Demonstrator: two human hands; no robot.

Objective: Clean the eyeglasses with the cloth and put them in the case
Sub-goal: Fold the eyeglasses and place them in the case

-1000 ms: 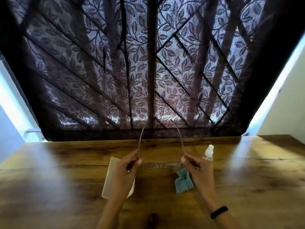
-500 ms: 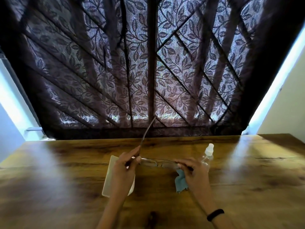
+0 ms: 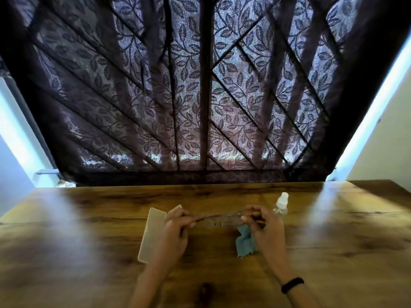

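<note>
Thin clear-framed eyeglasses (image 3: 219,219) hang just above the wooden table (image 3: 333,252), folded flat with both temples lying along the front. My left hand (image 3: 173,232) pinches their left end and my right hand (image 3: 265,230) pinches their right end. A teal cloth (image 3: 244,241) lies crumpled on the table under my right hand, partly hidden by it. The pale flat case (image 3: 152,232) lies closed on the table at the left, with my left hand over its right edge.
A small clear spray bottle (image 3: 282,203) with a white cap stands just beyond my right hand. A dark leaf-patterned curtain (image 3: 200,107) hangs behind the table's far edge. A black band sits on my right wrist (image 3: 291,285).
Both temples stood open and upright a second ago. The right one folded down first, then the left, and the glasses now lie folded between my hands, slightly lower.
</note>
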